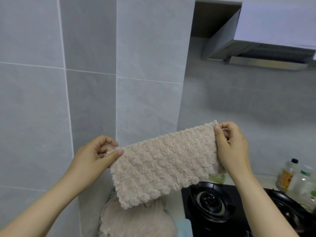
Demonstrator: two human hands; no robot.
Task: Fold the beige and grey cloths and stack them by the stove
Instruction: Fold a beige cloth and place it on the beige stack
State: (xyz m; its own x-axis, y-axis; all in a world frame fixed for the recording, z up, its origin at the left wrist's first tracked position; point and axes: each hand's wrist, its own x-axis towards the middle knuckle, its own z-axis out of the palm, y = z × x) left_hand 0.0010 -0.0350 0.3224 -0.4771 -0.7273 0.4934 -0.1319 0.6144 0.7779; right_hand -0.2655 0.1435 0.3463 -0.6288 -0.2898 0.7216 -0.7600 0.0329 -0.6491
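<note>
- The beige cloth (pixel 164 161) was up in the air, stretched taut between both hands above the counter, just left of the gas stove (pixel 210 202).
- The left hand (pixel 95 156) pinched the cloth's lower-left top corner between thumb and fingers; the right hand (pixel 230 147) pinched the opposite, higher corner the same way.
- Held by 2 corners like that, the cloth hung flat and open, and I judged it was being squared up so a fold could land edge to edge.
- It already looked doubled, a narrow band and not a full square, though I could not be sure of the layers.
- Below it, left of the stove, more beige fabric (pixel 136 221) lay heaped on the counter, possibly the start of the stack.
- A bit of pale blue-grey material (pixel 183 226) peeked out beside that heap; whether it was the grey cloth I could not tell.
- Right of the stove stood 2 bottles (pixel 289 175), 1 with an orange label, its writing too blurred to read.
- No brand showed on the range hood (pixel 266 48) above the stove.
</note>
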